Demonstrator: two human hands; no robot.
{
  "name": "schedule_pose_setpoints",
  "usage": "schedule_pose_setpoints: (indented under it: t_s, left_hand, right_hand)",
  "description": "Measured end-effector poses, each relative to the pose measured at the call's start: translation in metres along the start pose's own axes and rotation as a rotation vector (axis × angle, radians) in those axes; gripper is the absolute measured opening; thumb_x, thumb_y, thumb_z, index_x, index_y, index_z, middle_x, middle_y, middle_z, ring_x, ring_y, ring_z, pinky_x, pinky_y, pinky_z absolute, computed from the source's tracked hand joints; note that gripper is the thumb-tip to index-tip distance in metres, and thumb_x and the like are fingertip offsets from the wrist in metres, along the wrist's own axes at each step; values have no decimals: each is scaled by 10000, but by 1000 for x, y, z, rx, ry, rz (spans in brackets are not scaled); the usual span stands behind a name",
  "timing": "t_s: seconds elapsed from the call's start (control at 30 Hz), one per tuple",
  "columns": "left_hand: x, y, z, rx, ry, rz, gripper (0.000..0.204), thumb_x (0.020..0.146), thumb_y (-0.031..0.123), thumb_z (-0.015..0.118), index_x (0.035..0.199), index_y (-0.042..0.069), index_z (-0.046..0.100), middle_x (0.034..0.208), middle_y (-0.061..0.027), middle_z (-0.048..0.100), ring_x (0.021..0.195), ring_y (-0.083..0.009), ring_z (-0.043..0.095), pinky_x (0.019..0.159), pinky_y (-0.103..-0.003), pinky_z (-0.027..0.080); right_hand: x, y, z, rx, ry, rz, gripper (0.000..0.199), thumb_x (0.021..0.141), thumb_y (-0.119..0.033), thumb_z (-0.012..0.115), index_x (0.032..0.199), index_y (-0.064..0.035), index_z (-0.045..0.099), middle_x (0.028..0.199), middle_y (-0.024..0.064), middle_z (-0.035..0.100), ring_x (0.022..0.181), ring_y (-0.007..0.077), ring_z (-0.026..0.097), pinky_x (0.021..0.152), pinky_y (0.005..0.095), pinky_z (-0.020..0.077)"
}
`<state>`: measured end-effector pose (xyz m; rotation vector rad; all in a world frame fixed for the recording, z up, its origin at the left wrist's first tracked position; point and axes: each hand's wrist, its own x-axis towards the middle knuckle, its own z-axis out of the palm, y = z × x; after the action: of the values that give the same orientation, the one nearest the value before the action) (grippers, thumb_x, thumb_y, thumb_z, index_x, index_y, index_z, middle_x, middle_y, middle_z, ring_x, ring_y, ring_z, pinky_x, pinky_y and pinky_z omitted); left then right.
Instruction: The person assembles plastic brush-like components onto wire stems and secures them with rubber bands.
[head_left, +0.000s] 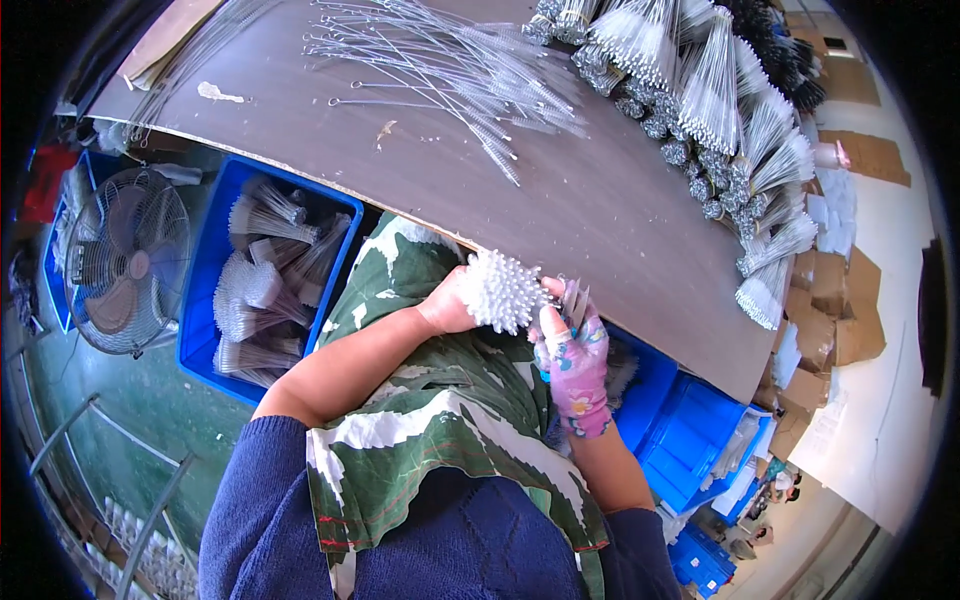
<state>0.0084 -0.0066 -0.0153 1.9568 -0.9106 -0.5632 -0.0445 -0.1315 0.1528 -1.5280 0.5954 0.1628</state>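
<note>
I sit with a bundle of white-tipped brushes (502, 291) held above my lap, just short of the table edge, its dotted round end facing up. My bare left hand (452, 300) is closed around the bundle's side; my right hand (575, 360), in a pink flowered glove with bare fingertips, is curled at thin wire ends beside it, though I cannot tell how firmly it grips. I judge the bundle light, with stiff, springy wire stems and softer bristles that could bend or splay if squeezed. It is best held around the gathered stems, keeping pressure off the tips; smooth wires might slide out of a loose grasp. The brown table (340, 150) is flat and looks hard, with a few pale scraps. Loose looped brushes (470, 80) lie fanned across its far side, and tied brush bundles (715, 100) are heaped along its right. To my left, a blue crate (190, 345) holds more bundles, beside a caged fan (130, 260) on a green floor (130, 395). Blue bins (680, 440) stand at my right, and cardboard (855, 310) is piled beyond the table.
</note>
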Motion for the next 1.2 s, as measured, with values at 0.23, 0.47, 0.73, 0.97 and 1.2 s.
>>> schedule_pose_setpoints:
  t_s: [0.23,0.47,0.73,0.97,1.2]
  left_hand:
    - [0,-4,4,95,24,161,352,912,217,425,1242,125,508,1227,-105,528,1156,-264,476,1001,-392,342]
    - [-1,0,0,128,15,160,369,892,220,433,1242,134,511,1226,-100,530,1139,-268,494,989,-397,359]
    - [-4,8,-2,3,366,254,187,777,180,567,930,88,624,889,-81,634,841,-250,616,754,-353,490]
    - [-6,3,-3,-40,70,211,400,787,143,545,1185,100,547,1180,-128,544,1129,-310,487,983,-427,361]
    - [-3,8,5,-118,365,234,189,778,164,600,955,105,632,943,-81,641,893,-253,607,812,-341,476]
  right_hand:
    - [17,-8,-23,-114,-95,-125,283,856,-88,605,1132,-45,561,938,-2,584,672,45,500,610,200,429]
    - [29,-35,-15,-551,-155,-571,160,783,-33,659,929,-14,597,877,47,567,814,138,579,702,252,466]
    - [20,-74,9,-1401,-333,-738,302,582,-18,637,877,-82,624,903,76,569,839,284,588,704,378,492]
    - [37,-66,5,-1492,-480,-707,291,631,-71,660,911,-101,587,927,86,531,828,286,583,654,395,499]
    - [18,-87,-1,-1221,-270,-861,276,619,-27,627,882,-78,561,895,102,511,793,275,568,661,370,483]
